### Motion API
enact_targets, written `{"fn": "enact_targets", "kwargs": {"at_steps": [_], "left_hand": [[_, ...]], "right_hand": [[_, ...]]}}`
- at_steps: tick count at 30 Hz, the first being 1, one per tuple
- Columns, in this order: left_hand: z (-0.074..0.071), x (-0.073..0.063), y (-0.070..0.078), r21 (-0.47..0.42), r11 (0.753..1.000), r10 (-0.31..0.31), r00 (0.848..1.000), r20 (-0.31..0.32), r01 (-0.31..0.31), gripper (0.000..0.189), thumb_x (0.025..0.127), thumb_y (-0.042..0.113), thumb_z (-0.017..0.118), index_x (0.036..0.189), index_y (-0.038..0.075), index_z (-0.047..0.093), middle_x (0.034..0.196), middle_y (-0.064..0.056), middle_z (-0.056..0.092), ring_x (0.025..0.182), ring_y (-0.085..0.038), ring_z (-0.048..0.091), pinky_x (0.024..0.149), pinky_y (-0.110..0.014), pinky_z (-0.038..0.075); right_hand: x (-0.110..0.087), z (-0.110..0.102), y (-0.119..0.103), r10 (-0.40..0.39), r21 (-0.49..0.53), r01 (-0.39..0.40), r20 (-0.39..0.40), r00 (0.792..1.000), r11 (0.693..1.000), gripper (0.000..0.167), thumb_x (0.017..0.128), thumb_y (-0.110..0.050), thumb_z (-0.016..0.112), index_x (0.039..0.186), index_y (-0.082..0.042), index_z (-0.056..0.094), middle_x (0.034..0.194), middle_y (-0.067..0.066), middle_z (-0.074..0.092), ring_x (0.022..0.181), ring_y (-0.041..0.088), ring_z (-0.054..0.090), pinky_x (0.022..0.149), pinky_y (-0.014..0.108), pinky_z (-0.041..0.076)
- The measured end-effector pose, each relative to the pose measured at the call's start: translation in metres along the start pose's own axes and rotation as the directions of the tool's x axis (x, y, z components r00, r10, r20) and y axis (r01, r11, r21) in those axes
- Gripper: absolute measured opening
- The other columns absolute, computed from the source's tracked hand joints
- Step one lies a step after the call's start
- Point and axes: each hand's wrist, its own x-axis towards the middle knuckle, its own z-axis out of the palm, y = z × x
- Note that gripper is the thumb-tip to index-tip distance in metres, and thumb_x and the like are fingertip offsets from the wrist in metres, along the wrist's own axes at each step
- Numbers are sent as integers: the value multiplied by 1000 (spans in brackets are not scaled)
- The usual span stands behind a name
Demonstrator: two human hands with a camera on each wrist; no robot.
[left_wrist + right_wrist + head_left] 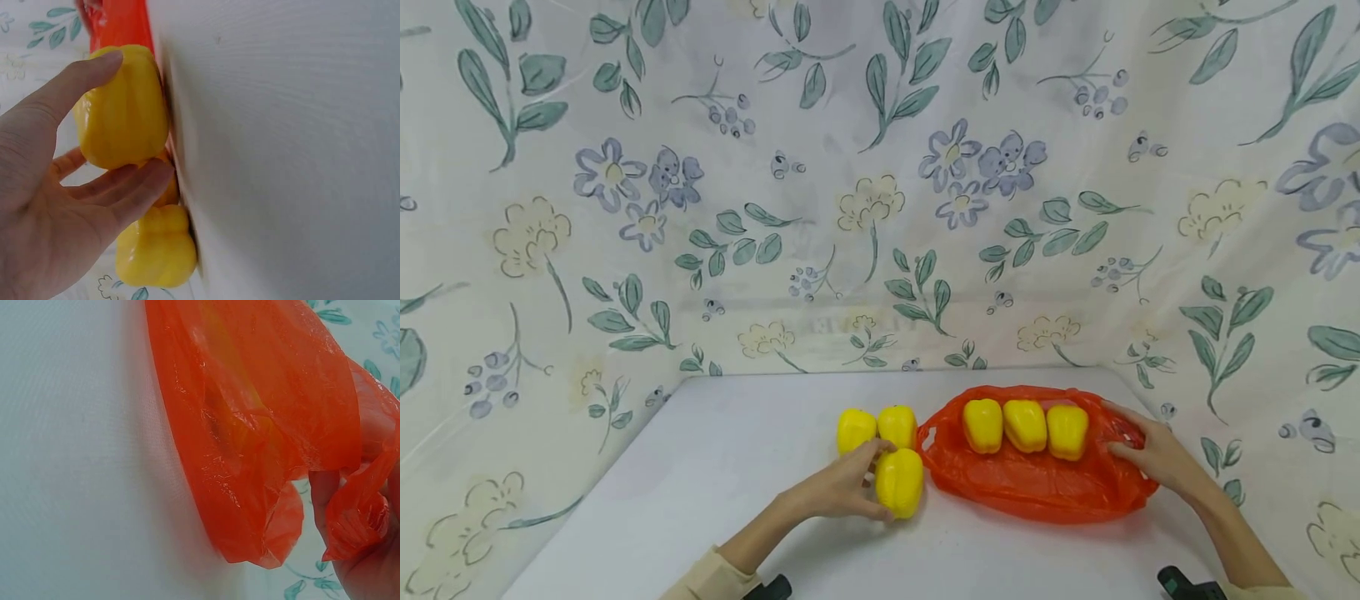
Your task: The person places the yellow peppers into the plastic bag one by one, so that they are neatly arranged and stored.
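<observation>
My left hand (842, 485) holds a yellow bell pepper (900, 485) from its left side. In the left wrist view, the thumb lies over one side of this pepper (125, 115) and the fingers reach along the other. Two more yellow bell peppers (857, 429) sit just behind that hand. To the right, a red plastic bag (1022, 487) lies spread on the table with three yellow bell peppers (1025, 427) in its opening. At the bag's right end my right hand (1161, 454) grips its edge; in the right wrist view crumpled red plastic (359, 519) passes between the fingers.
The white table (722, 450) carries all the peppers and the bag. Behind it and along both sides hangs a floral curtain (820, 250). Dark wrist devices (1187, 583) show at the bottom edge near both forearms.
</observation>
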Motion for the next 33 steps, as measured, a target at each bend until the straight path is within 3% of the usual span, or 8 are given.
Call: {"fn": "enact_targets", "kwargs": {"at_steps": [9, 17, 25, 33], "left_hand": [[-9, -8, 7, -18, 1000, -1, 1000, -10, 0, 86, 76, 43, 83, 143, 18, 35, 140, 1, 47, 113, -13, 55, 93, -24, 53], [-35, -20, 17, -37, 999, 30, 994, -107, -34, 85, 77, 39, 82, 144, 16, 36, 140, -6, 49, 114, -20, 61, 94, -36, 56], [-48, -18, 27, -13, 998, 66, 986, -154, -69, 84, 77, 36, 82, 146, 16, 36, 141, -3, 49, 114, -19, 59, 93, -35, 56], [-47, -6, 34, -2, 995, 94, 982, -167, -95, 87, 76, 38, 83, 147, 22, 35, 143, 4, 46, 116, -15, 57, 92, -27, 56]], "right_hand": [[1, 2, 0, -1, -10, 1, -5, 1000, 1000, 72, 96, -29, 63, 154, -8, 26, 143, 35, 40, 109, 37, 56, 71, 34, 61], [3, -2, -1, -42, -16, 42, -22, 999, 999, 71, 95, -28, 63, 154, -9, 28, 143, 34, 41, 108, 36, 56, 70, 32, 61], [0, -1, 0, -42, -8, 41, -29, 999, 999, 72, 96, -29, 62, 155, -9, 25, 145, 33, 38, 113, 44, 54, 72, 35, 61], [-2, -7, 3, 9, -73, -12, -50, 999, 997, 77, 94, -37, 64, 155, -11, 26, 139, 34, 45, 106, 35, 57, 69, 33, 60]]}}
